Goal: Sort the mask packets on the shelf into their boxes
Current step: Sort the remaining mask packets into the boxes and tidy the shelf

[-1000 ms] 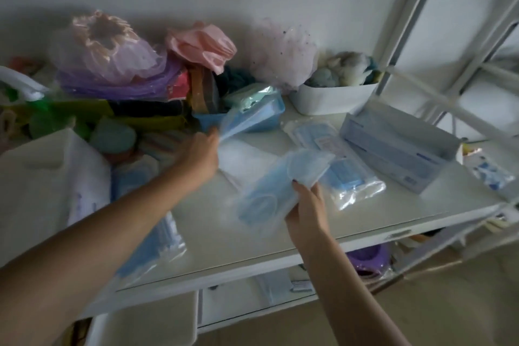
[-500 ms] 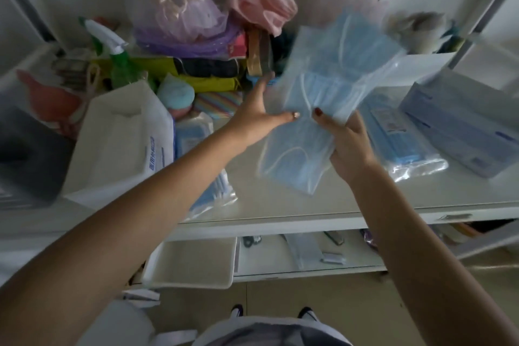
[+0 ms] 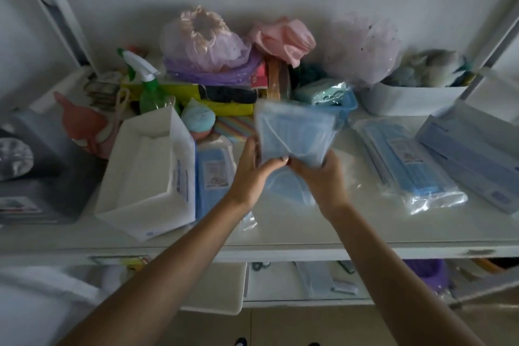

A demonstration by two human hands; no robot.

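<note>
The left hand (image 3: 254, 170) and the right hand (image 3: 320, 177) are both seen gripping 1 clear plastic packet of pale blue masks (image 3: 295, 135), which is held up above the middle of the white shelf (image 3: 280, 230). The left fingers are curled round the packet's lower left edge and the right fingers round its lower right edge, the 2 hands almost touching at the centre. The packet is soft and crumpled, wider at the top than where it is pinched, and white ear loops can be made out through the film; below the hands its lower end hangs down loosely.

An open white cardboard box (image 3: 151, 174) is set to the left on the shelf, with blue printing on its side that is too small to be read. Just beside it a flat sealed packet of blue masks (image 3: 214, 177) is laid, bearing a small white label that cannot be read. To the right a longer sealed packet (image 3: 407, 166) of stacked blue masks is laid in glossy, wrinkled film, again with an unreadable label. At the far right a pale blue box (image 3: 471, 154) is placed. Behind the held packet a blue plastic basket (image 3: 344, 108) is found, and a white tub (image 3: 412, 100) beside it.
</note>
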